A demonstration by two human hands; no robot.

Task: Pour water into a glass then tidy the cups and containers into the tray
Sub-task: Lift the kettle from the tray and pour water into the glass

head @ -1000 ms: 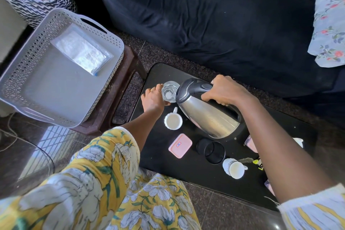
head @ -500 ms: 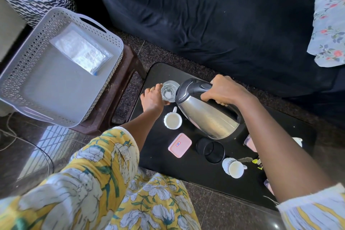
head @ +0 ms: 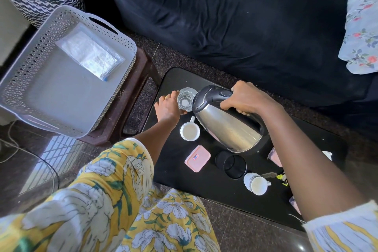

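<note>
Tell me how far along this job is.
Done: nothing tidied; the tray holds only a clear packet. In hand: the right hand tilts the kettle toward the glass, which the left hand steadies. Left: two white cups, the black cup and pink container sit on the table.

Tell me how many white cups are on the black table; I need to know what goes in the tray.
2: one white cup just in front of the glass, another lying tilted near the table's front edge. The right arm may hide more.
</note>
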